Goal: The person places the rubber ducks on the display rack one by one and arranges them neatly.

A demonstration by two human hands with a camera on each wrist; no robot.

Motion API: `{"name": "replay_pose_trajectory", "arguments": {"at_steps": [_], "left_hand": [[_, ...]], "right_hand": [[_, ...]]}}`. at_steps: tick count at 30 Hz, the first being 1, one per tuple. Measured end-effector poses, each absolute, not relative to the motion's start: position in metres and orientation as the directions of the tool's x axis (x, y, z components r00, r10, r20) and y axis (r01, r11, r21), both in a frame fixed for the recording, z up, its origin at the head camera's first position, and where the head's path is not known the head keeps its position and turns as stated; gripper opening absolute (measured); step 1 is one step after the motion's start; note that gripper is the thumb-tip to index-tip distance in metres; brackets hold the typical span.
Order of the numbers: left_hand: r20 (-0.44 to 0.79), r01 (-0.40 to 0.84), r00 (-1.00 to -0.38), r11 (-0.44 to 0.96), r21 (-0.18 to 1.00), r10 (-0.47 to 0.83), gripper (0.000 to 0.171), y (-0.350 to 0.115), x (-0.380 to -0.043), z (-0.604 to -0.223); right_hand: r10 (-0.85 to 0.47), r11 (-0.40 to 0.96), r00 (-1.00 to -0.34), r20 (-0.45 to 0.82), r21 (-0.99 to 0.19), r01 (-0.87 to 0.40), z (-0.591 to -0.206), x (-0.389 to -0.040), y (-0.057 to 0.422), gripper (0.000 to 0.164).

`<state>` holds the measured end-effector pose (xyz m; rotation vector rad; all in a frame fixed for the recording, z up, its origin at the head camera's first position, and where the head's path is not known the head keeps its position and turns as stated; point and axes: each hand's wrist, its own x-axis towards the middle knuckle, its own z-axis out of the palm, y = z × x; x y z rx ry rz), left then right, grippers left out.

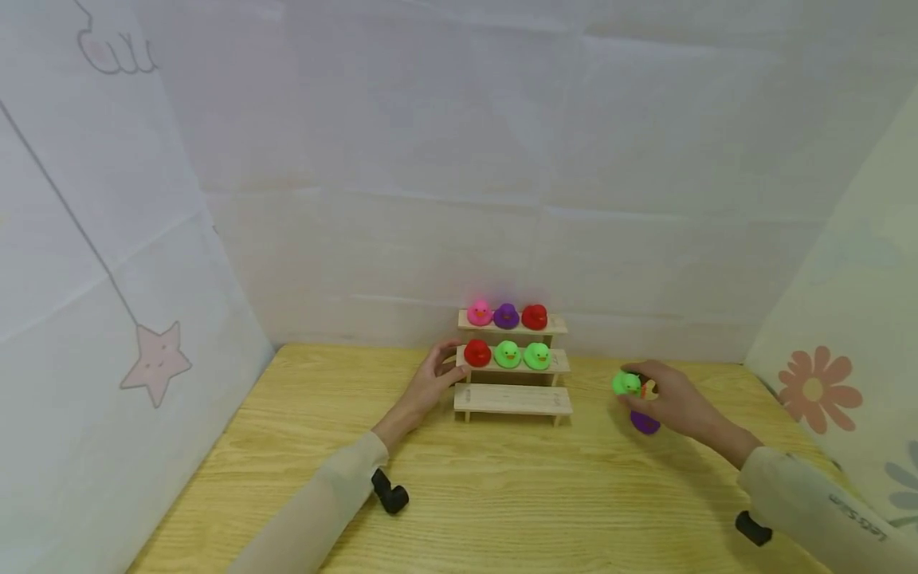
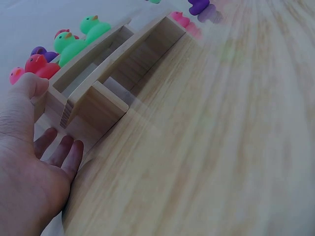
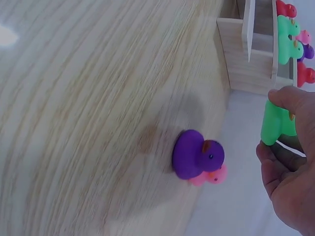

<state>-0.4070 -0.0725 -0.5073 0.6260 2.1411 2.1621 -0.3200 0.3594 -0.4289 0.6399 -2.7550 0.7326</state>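
A three-tier wooden display stand [image 1: 512, 397] is at the back of the table. My left hand [image 1: 433, 379] grips its left end, thumb by the middle tier's front edge. On the top tier are a pink duck [image 1: 480, 313], a purple duck [image 1: 506, 316] and a red duck [image 1: 534, 317]. The middle tier bears another red duck [image 1: 476, 353] and two green ducks [image 1: 508, 354]; the bottom tier is bare. To the right, my right hand [image 1: 674, 399] pinches a green rubber duck [image 3: 273, 125] above the table. Below it sit a purple duck [image 3: 187, 156] and a partly hidden pink duck [image 3: 217, 176].
The wood-grain table [image 1: 502, 502] runs back to a creased white sheet [image 1: 416, 223]. Printed sheets stand on both sides, with a star [image 1: 155, 363] at left and a flower [image 1: 817, 389] at right. Black mounts [image 1: 390, 493] show at both wrists.
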Motion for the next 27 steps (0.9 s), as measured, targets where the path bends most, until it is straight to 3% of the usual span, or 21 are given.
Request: {"name": "replay_pose_trajectory", "arguments": {"at_steps": [9,13,18,27], "left_hand": [[0.257,0.257,-0.920,-0.040,0.966,0.297,0.064,-0.075,-0.407,-0.507],[0.251,0.246,-0.916,-0.055,0.968,0.312,0.066,-0.076,-0.401,-0.498],[0.231,0.214,-0.902,-0.086,0.973,0.364,0.067,-0.078,-0.390,-0.479],[0.234,0.216,-0.902,-0.090,0.972,0.362,0.067,-0.075,-0.389,-0.479]], "right_hand": [[-0.349,0.744,-0.907,0.235,-0.519,-0.421,-0.434,-0.324,0.333,0.058],[-0.376,0.742,-0.901,0.219,-0.512,-0.434,-0.437,-0.324,0.318,0.058],[-0.399,0.733,-0.883,0.248,-0.492,-0.470,-0.440,-0.322,0.301,0.055],[-0.433,0.691,-0.846,0.311,-0.487,-0.533,-0.441,-0.323,0.271,0.049]]}}
